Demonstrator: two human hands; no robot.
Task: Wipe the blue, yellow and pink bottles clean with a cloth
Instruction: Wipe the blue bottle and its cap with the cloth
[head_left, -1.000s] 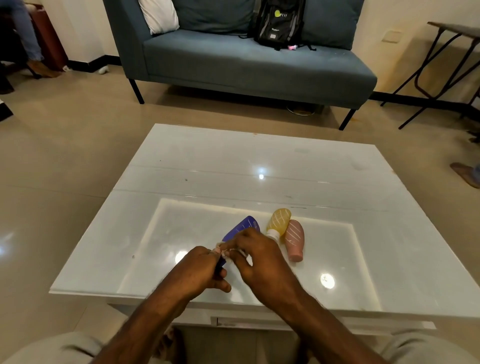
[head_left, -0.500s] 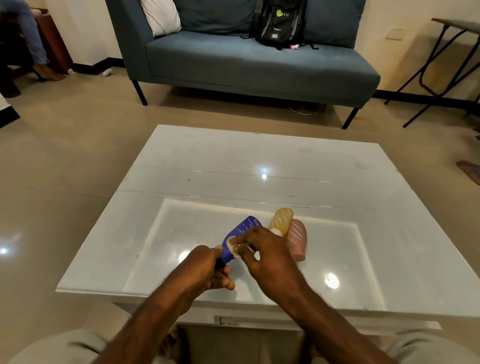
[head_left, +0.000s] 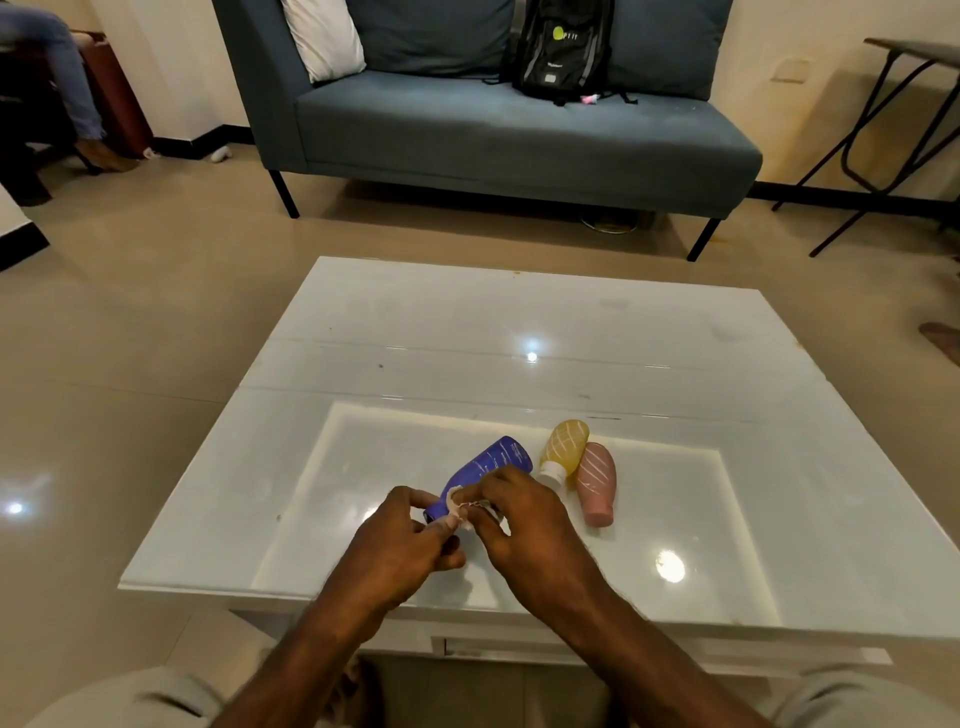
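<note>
Nearest the camera, both forearms reach forward over the near edge of the white glass-topped coffee table (head_left: 363, 332), and the work under way appears to be the wiping of the first of the three bottles. The left hand (head_left: 400, 545) is curled closed around the neck end of the blue bottle (head_left: 488, 467), holding it tilted with its base pointing away and to the right; whether the bottle's lower end rests on the glass cannot be told. The right hand (head_left: 524, 519) has its fingertips pinched shut on a small pale cloth (head_left: 460, 506), pressed against the bottle's lower body just beside the left thumb. Only a small patch near the neck is under the cloth, so the next move likely calls for drawing the cloth along the body toward the base while the left hand turns the bottle to bring fresh surface round. Just beyond the right hand, the yellow bottle (head_left: 563, 449) and the pink bottle (head_left: 597, 480) lie on their sides, touching each other, caps toward the person, untouched by either hand; judging by that, they are yet to be cleaned. Farther off stands a blue-grey sofa (head_left: 493, 135) with a black backpack (head_left: 561, 47) and a white cushion (head_left: 324, 39) on it.
</note>
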